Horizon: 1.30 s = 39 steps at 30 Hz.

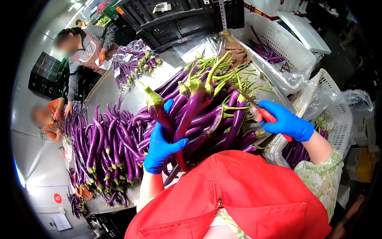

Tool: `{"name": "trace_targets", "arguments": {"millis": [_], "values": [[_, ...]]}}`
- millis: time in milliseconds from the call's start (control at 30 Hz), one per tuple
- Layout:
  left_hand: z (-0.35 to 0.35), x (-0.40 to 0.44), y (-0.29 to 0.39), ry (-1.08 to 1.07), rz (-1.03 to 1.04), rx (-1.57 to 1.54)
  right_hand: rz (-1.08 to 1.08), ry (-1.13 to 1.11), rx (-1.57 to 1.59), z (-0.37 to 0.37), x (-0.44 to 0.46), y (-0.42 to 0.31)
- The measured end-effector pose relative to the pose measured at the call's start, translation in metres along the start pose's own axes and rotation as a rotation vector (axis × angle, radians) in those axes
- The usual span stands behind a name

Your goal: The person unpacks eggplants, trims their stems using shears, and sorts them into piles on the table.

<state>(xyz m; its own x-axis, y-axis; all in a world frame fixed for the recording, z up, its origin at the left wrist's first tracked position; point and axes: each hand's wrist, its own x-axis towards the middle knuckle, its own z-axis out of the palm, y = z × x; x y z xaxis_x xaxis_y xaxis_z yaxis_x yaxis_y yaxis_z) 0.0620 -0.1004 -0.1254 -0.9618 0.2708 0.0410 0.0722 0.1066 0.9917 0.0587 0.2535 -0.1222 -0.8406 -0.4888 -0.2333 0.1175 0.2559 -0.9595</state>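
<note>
My left hand (159,147), in a blue glove, is closed around a long purple eggplant (160,113) with its green cap pointing up. Another eggplant (191,105) stands close to its right, and I cannot tell whether it is in the same grip. My right hand (284,121), also gloved in blue, grips a red-handled knife (267,115). Its thin blade points up and left toward the green stems (242,85), slightly blurred. Beneath both hands lies a heap of eggplants (211,119), many with long stems.
More eggplants (113,139) cover the left of the metal table (99,93). Bagged eggplants (133,61) lie farther back. White crates (288,40) with eggplants stand at right, black crates (171,24) behind. Two people work at left, one a striped-sleeved person (89,47).
</note>
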Motion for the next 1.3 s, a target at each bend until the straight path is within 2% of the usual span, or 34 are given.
{"name": "trace_targets", "arguments": {"millis": [167, 400, 500, 567, 600, 633, 667, 700, 733, 767, 800, 867, 933, 1000, 1033, 1067, 1167, 1200, 1267, 1300], "values": [[0.009, -0.001, -0.002, -0.088, -0.042, -0.054, -0.084, 0.031, -0.132, 0.011, 0.029, 0.007], [0.012, -0.002, -0.003, -0.073, -0.016, 0.004, -0.164, 0.032, -0.229, 0.009, 0.047, 0.017], [0.013, -0.001, -0.007, -0.073, -0.006, 0.030, -0.078, 0.023, -0.229, 0.007, 0.042, 0.012], [0.011, -0.001, -0.006, -0.050, -0.022, 0.007, -0.073, 0.133, -0.295, 0.007, 0.031, 0.006], [0.004, -0.004, -0.012, -0.061, -0.109, -0.012, -0.107, 0.152, -0.334, 0.010, 0.032, 0.006], [-0.005, -0.004, -0.009, -0.074, -0.112, 0.130, -0.200, 0.233, -0.455, 0.011, 0.030, 0.027], [-0.014, -0.007, -0.007, -0.087, -0.115, 0.272, -0.105, 0.219, -0.280, 0.010, 0.029, 0.031], [-0.015, -0.012, 0.012, -0.051, -0.089, 0.255, -0.089, 0.257, -0.165, 0.000, 0.029, 0.071], [-0.022, -0.011, 0.007, -0.017, 0.048, 0.115, -0.011, 0.283, 0.210, 0.001, 0.030, 0.072], [-0.032, -0.016, 0.027, 0.038, 0.135, 0.069, -0.026, 0.370, 0.290, -0.003, 0.031, 0.082], [-0.040, -0.023, 0.044, 0.134, 0.224, -0.068, 0.148, 0.316, 0.282, 0.006, 0.027, 0.037], [-0.069, -0.037, 0.067, 0.324, 0.323, -0.137, 0.031, 0.269, 0.313, -0.003, 0.038, 0.060], [-0.096, -0.050, 0.089, 0.595, 0.494, -0.222, -0.057, 0.342, 0.408, 0.011, 0.046, 0.051], [-0.134, -0.046, 0.081, 0.825, 0.715, -0.247, -0.031, 0.269, 0.429, 0.010, 0.050, 0.050], [-0.152, -0.050, 0.077, 0.938, 0.739, -0.264, -0.035, 0.258, 0.438, 0.014, 0.054, 0.050], [-0.170, -0.052, 0.073, 0.961, 0.768, -0.249, -0.036, 0.251, 0.455, 0.018, 0.056, 0.052], [-0.173, -0.057, 0.060, 0.979, 0.723, -0.253, 0.151, 0.242, 0.334, 0.029, 0.051, 0.031], [-0.162, -0.058, 0.053, 0.944, 0.553, -0.299, 0.069, 0.185, 0.417, 0.042, 0.054, 0.022], [-0.137, -0.050, 0.035, 0.844, 0.454, -0.293, -0.092, 0.066, 0.575, 0.066, 0.067, 0.002], [-0.124, -0.046, 0.033, 0.749, 0.464, -0.274, -0.158, 0.078, 0.611, 0.068, 0.075, 0.005]]}}
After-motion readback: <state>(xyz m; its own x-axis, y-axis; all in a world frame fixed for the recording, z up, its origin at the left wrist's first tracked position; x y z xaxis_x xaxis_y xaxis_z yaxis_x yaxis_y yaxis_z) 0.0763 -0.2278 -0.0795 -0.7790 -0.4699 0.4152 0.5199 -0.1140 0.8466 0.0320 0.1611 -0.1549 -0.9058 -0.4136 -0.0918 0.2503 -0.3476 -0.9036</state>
